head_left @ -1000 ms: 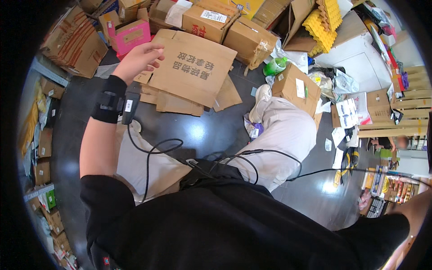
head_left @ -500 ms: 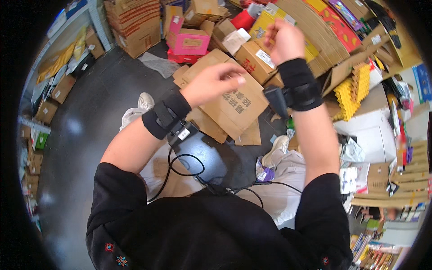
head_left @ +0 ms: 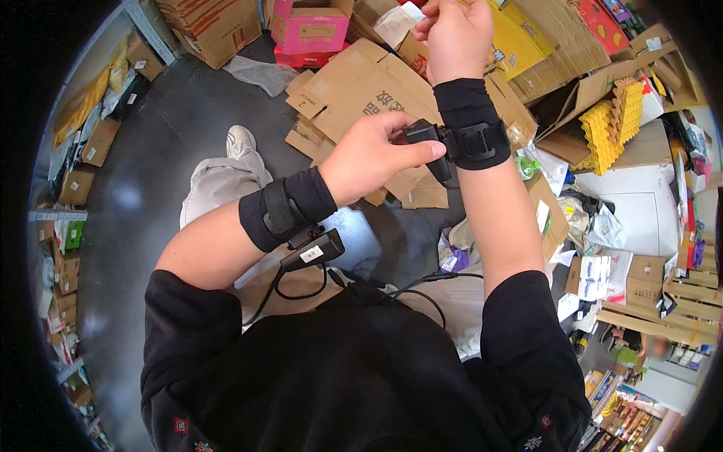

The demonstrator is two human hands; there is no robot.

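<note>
My left hand [head_left: 367, 157] reaches across to my right wrist. Its thumb and fingers close round a small black box-shaped device [head_left: 423, 133], fixed to the black wristband [head_left: 468, 113] on that wrist. Part of the device is hidden by the thumb. My right hand [head_left: 461, 41] is raised at the top edge, fingers loosely bent, nothing seen in it; some fingertips are cut off. A similar black wristband [head_left: 290, 207] wraps my left wrist, and a second black device [head_left: 315, 250] with a cable hangs under it.
Flattened cardboard [head_left: 354, 87] lies on the dark floor ahead, beside a pink box [head_left: 309, 30]. Yellow egg-crate trays [head_left: 602, 135] and loose packaging pile up on the right. Shelving [head_left: 151, 34] with parcels runs along the left. A black cable [head_left: 301, 294] loops before my torso.
My left hand has moved right and closed on the device at my right wrist. My right hand has risen slightly toward the top edge. The view has shifted, so the floor items sit higher.
</note>
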